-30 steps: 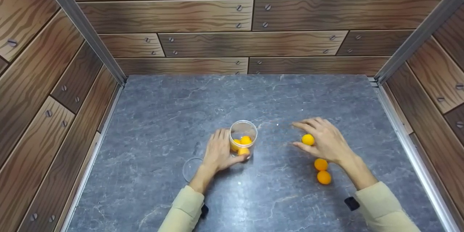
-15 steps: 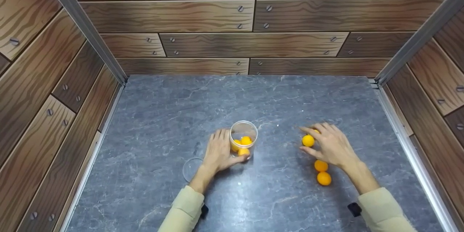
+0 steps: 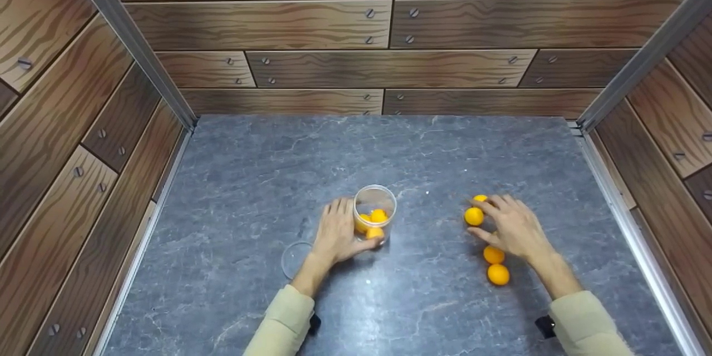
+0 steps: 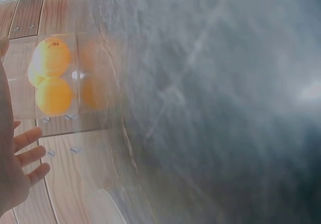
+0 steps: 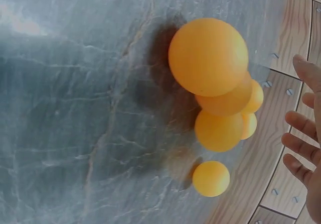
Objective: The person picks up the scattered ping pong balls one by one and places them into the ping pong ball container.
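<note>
My left hand (image 3: 336, 233) holds a clear round container (image 3: 389, 229) upright on the table, fingers along its left side and thumb across its front. Orange balls (image 3: 379, 216) lie low inside it, and the left wrist view shows three of them (image 4: 51, 57) through the wall. Over at the right, my right hand (image 3: 514, 228) hovers with thumb and fingers parted around an orange ball (image 3: 474, 216), gripping nothing. Behind that ball another (image 3: 480, 199) peeks past the fingers. In the right wrist view the fingers (image 5: 301, 148) are spread beside several balls (image 5: 208, 57).
Two more orange balls (image 3: 494, 255) (image 3: 498, 275) rest nearer the front, below the right hand. A clear round lid (image 3: 289, 260) lies left of the container, partly behind the left forearm. Wood-patterned walls (image 3: 322, 69) stand around the grey marbled table (image 3: 267, 150).
My right hand has shifted right and slightly toward the front, uncovering a ball behind the one by its fingers. That nearer ball stays in place. My left hand and the container have not moved.
</note>
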Motion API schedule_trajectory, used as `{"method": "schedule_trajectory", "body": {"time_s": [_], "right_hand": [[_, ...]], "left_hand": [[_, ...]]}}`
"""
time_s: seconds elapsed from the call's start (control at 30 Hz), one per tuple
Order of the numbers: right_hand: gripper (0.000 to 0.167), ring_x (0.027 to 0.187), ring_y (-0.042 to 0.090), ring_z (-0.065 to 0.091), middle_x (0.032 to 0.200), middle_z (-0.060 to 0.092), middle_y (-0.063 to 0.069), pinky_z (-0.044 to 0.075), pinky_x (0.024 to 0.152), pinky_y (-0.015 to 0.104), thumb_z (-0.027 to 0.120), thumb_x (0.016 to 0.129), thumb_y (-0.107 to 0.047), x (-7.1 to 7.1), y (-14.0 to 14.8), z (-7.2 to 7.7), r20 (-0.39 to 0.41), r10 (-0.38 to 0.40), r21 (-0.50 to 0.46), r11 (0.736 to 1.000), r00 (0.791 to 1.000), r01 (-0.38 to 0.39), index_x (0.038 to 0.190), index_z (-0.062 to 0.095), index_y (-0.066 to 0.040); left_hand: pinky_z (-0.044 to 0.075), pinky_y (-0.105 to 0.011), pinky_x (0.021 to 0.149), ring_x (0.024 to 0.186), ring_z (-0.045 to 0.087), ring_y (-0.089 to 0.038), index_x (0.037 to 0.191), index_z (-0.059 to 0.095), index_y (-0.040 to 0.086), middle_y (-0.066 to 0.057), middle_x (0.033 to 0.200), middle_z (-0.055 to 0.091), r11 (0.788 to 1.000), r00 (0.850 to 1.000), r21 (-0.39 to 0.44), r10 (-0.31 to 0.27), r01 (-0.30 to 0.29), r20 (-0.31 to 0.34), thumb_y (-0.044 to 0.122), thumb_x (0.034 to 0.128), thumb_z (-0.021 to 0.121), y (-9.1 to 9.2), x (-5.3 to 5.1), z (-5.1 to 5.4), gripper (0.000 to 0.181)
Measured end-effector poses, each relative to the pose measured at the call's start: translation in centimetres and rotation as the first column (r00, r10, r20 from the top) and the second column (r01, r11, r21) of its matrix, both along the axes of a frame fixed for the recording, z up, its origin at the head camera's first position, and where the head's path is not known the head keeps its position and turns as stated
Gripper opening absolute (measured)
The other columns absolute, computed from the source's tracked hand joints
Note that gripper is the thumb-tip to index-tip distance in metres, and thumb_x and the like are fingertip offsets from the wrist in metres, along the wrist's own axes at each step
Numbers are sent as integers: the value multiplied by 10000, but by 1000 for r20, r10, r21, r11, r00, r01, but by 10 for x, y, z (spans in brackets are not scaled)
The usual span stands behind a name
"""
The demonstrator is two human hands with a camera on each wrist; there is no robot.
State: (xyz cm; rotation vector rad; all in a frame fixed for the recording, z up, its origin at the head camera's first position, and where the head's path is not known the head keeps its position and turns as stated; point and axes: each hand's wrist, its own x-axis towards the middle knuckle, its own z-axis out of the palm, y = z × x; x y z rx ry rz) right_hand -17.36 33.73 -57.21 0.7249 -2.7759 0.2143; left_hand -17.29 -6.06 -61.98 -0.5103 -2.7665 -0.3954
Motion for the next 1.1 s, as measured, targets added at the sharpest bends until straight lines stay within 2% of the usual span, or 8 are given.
{"method": "schedule_trajectory", "body": {"time_s": [0.23,0.6,0.8,1.1], "right_hand": [[602,1076,361,650,1212,699,151,551,925,557,848,855,-454,1,4,-5,45,-28,-2,1000,999,28,1342,701,-133],[587,1109,375,627,1245,704,155,535,928,582,827,881,-445,-1,5,-13,95,-81,29,997,992,78,1359,692,-131],[570,1140,405,636,1263,703,164,529,956,610,817,894,-441,-2,5,-16,110,-99,48,994,989,95,1357,690,-133],[560,1054,358,616,1234,704,156,537,858,533,802,906,-447,-3,4,-19,99,-109,80,992,989,101,1358,691,-134]], "left_hand": [[493,-413,912,1111,602,-277,1316,560,48,-98,1187,663,1000,999,8,-1,1,-41,847,742,673,-1,0,-1,990],[497,-438,941,1145,601,-296,1351,555,21,-121,1225,663,1000,1000,9,4,-4,11,839,760,670,0,0,0,1015],[495,-446,957,1152,598,-297,1353,553,24,-126,1231,661,1000,1000,15,-2,2,18,814,757,698,0,0,1,1001],[485,-428,947,1133,597,-285,1346,556,31,-113,1207,655,999,1000,42,-11,11,10,793,753,717,0,0,0,979]]}}
